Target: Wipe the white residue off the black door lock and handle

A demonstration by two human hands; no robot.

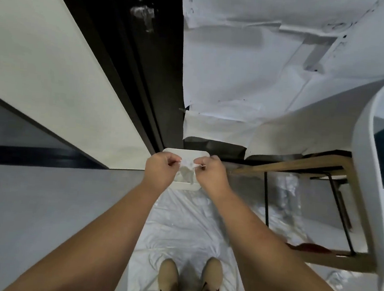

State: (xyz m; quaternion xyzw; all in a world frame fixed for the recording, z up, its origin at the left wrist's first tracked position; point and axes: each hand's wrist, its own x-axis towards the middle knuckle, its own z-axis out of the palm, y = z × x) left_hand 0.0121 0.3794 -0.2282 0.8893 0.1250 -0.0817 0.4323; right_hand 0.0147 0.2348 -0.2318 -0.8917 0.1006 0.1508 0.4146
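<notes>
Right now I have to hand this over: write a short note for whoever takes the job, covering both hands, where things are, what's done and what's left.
Left hand: pinching one edge of the thin white wipe.
Right hand: pinching the other edge; both hold it stretched between them, low, over a white tray on the plastic-sheeted floor.
Door lock: up on the black door, away from both hands, white residue plainly visible on it. The handle cannot be told apart in the dark.
Done: wipe in hand. No wiping evident.
Left: raise the wipe to the lock and rub off the residue, then the handle.
</notes>
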